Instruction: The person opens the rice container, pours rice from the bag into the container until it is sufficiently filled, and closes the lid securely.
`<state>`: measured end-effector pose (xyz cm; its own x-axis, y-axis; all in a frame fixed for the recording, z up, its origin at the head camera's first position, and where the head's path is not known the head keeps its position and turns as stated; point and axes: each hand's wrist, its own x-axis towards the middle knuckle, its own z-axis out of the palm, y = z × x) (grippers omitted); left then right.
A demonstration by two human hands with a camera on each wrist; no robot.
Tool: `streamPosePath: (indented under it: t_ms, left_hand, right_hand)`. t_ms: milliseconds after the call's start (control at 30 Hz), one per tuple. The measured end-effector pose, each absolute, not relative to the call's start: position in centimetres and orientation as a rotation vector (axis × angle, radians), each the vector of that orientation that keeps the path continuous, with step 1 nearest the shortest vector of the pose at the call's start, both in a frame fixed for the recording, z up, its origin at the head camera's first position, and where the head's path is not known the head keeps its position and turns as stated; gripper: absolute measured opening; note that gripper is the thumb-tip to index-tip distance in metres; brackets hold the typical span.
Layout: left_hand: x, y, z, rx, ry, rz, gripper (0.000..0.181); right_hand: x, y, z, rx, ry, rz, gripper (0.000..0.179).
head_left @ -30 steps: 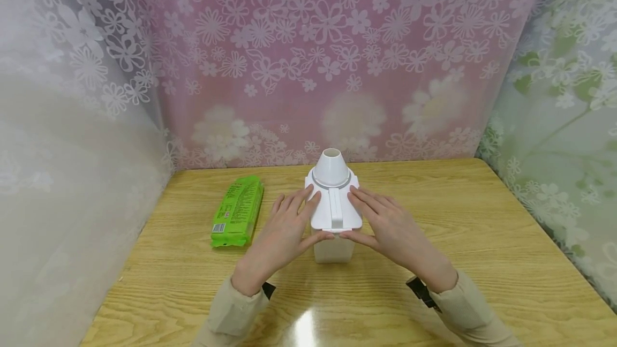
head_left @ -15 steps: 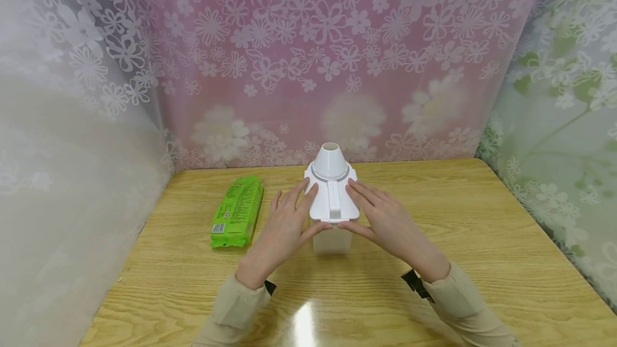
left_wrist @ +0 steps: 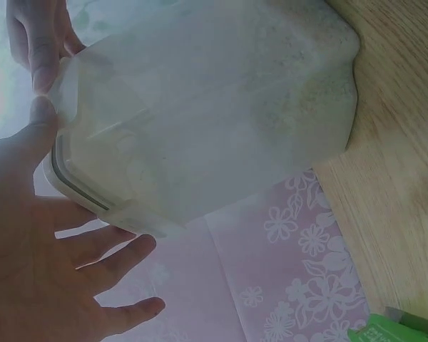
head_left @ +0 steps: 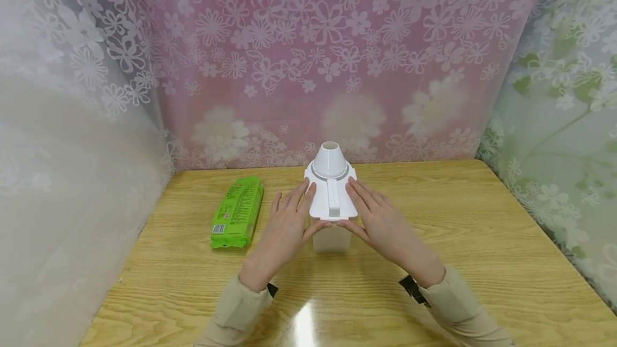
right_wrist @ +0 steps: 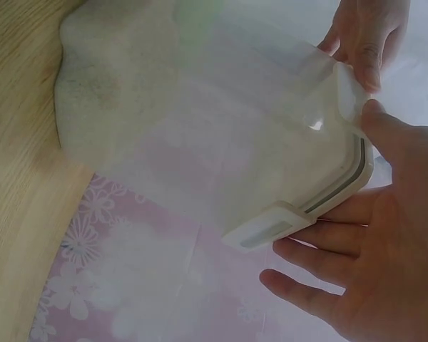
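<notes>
A translucent storage container stands on the table, some pale, grainy stuff showing in its lower part in both wrist views. Its white clip-on lid carries a cone-shaped cap. My left hand holds the lid's left side, fingertips on its edge and thumb at the front clip. From the right, my right hand holds it the same way, its thumb meeting the other at the front clip. The clip on the lid's side shows beside the right fingers.
A green packet with printed text and a barcode lies left of the container. The wooden table is bounded by a pink floral curtain behind and pale curtains at both sides.
The container has shifted slightly away from me, toward the back of the table, with both hands staying on its lid. The green packet has not moved.
</notes>
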<state>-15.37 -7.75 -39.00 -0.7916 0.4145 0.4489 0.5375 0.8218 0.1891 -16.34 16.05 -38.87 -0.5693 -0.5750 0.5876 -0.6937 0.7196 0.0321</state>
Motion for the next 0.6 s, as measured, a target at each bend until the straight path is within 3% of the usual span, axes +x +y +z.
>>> streamPosePath:
  t_ms: [600]
  left_hand:
    - [-16.26, -7.76, -39.15, -0.699, -2.628, -0.497, 0.080]
  right_hand:
    - [-17.14, 15.81, -38.45, 0.947, -2.382, 0.289, 0.089]
